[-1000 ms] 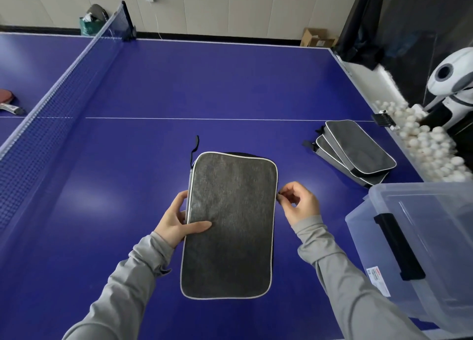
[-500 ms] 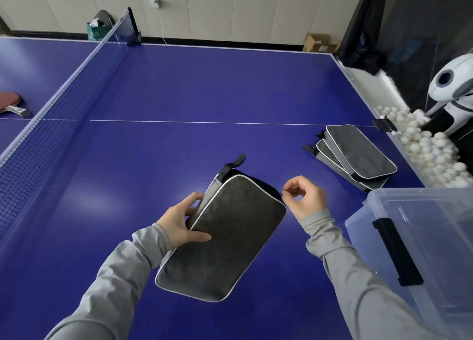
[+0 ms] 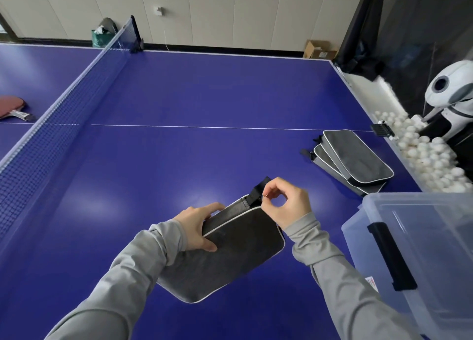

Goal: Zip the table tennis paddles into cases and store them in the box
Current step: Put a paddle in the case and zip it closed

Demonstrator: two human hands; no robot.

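While the thumb and forefinger of the right hand [image 3: 286, 206] pinch a small zipper pull at the far corner of a dark grey fabric paddle case with white piping [image 3: 230, 255], the other fingers curl loosely above it. Just beside that pinch a short black strap loop [image 3: 258, 190] stands up from the case's corner. On the case's left edge the left hand [image 3: 197, 227] grips, thumb pressed on the top face and fingers wrapped round the side. Tilted on its edge, the case sits near the near edge of the blue table tennis tabletop [image 3: 204, 109], between both grey sleeves.

Toward the right edge of the tabletop lies a stack of similar grey zipped cases [image 3: 355, 160], well apart from the held one. At the near right corner stands a clear plastic storage box with a black latch [image 3: 414, 263]. Beyond the right edge lie many white balls [image 3: 430, 155] beside a white ball machine [image 3: 453, 96]. Across the dark blue net [image 3: 51, 124], near the left edge, rests a red-faced paddle [image 3: 11, 106].
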